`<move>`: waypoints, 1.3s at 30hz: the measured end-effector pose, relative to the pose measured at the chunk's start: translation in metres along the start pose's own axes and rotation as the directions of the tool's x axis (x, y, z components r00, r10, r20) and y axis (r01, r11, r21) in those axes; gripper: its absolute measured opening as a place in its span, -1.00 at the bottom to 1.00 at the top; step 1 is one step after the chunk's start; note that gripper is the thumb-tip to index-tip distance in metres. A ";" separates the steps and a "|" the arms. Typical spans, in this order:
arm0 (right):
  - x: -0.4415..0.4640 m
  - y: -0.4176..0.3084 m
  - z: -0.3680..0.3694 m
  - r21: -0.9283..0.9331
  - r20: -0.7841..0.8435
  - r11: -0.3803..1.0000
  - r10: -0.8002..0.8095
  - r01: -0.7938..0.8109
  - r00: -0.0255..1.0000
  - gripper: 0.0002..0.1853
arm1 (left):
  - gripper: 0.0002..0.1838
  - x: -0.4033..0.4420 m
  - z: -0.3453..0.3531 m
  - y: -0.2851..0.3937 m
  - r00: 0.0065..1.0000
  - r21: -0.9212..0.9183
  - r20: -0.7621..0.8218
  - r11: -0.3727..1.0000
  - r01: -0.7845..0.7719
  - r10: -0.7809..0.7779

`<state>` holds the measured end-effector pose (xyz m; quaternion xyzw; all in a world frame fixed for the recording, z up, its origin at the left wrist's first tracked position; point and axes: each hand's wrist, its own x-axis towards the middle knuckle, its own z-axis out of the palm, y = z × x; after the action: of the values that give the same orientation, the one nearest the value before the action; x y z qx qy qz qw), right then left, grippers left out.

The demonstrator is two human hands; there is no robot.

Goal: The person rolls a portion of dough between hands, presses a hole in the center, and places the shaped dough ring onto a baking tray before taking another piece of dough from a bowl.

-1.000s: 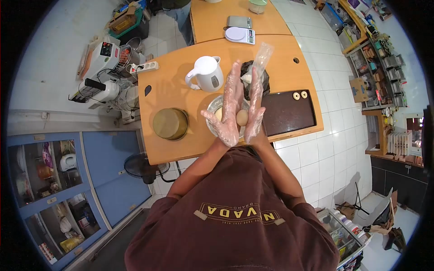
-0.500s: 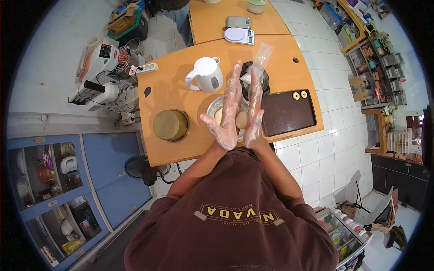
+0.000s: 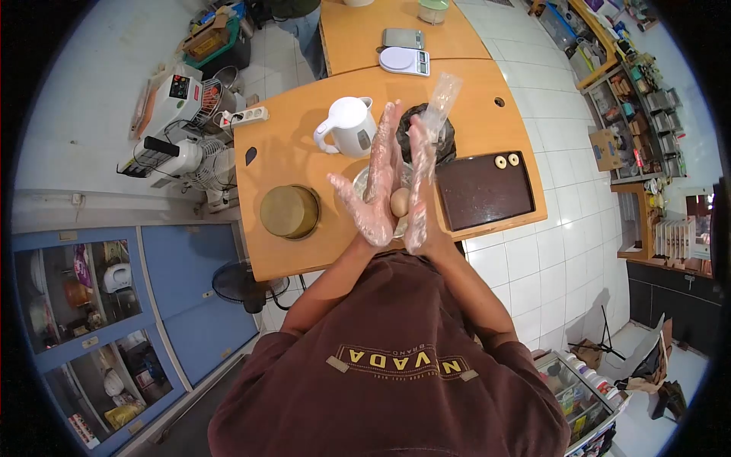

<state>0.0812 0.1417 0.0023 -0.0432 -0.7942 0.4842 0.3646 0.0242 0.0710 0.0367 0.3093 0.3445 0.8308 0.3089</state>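
Observation:
A small round dough ball (image 3: pixel 399 202) sits between my two palms. My left hand (image 3: pixel 373 190) presses its left side, fingers stretched forward and thumb out to the left. My right hand (image 3: pixel 420 186) presses from the right, fingers also straight. Both hands have a shiny, whitish coating, perhaps thin clear gloves. Below them stands a bowl (image 3: pixel 359 181), mostly hidden by the hands. To the right lies a dark baking tray (image 3: pixel 486 196) with two small dough rings (image 3: pixel 500 161) in its far right corner.
A white electric kettle (image 3: pixel 354 129) and a round tin (image 3: pixel 288 211) stand at left. Beyond my fingers are a black plastic bag (image 3: pixel 442 148) and a clear plastic bag (image 3: pixel 443 99). A kitchen scale (image 3: pixel 403 60) lies farther back. Another person's legs (image 3: pixel 311 46) show at the far table.
The dough ball and both hands have moved a little to the left. My right hand has drawn back slightly against my left, and its palm now covers part of the ball.

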 end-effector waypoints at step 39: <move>-0.003 -0.004 -0.014 0.085 -0.037 0.992 0.092 -0.089 0.995 0.03 | 0.47 -0.014 0.013 -0.012 0.999 0.204 0.008 0.978 -0.050 0.049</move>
<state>0.0931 0.1490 0.0074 -0.0739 -0.7630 0.5318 0.3599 0.0457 0.0725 0.0308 0.3492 0.4196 0.7980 0.2553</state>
